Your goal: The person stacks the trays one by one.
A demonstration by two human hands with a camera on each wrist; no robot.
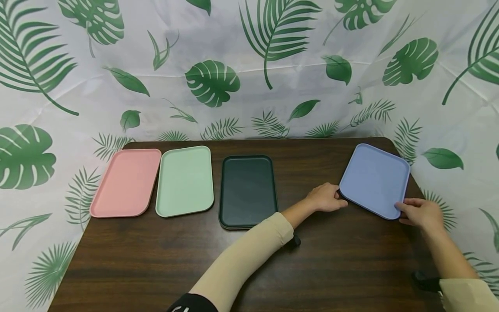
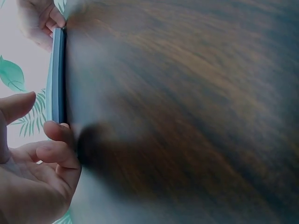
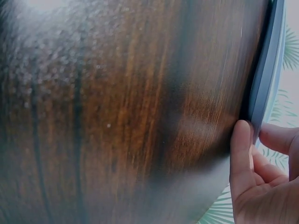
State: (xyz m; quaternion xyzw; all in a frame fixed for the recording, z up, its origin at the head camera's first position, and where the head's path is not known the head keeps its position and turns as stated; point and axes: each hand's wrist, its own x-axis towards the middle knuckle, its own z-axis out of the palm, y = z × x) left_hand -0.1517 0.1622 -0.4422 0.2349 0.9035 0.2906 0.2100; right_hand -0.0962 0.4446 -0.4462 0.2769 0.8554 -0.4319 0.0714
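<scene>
A blue tray (image 1: pixel 375 181) lies turned at an angle near the table's far right corner. At its near right corner, my right hand (image 1: pixel 422 213) pinches the rim, thumb on top and fingers below. My left hand (image 1: pixel 326 197) is at the tray's left corner; its fingertips touch the edge while the thumb stands away from it. From the left wrist, the blue tray (image 2: pixel 58 77) appears edge-on, with the curled fingers (image 2: pixel 60 151) against its end. The right wrist view shows thumb and fingers on either side of the tray's edge (image 3: pixel 265 70).
Left of the blue tray, a dark green tray (image 1: pixel 247 190), a light green tray (image 1: pixel 185 181) and a pink tray (image 1: pixel 126 183) lie in a row on the dark wooden table (image 1: pixel 163 255). A leaf-patterned cloth (image 1: pixel 288 99) hangs behind the table.
</scene>
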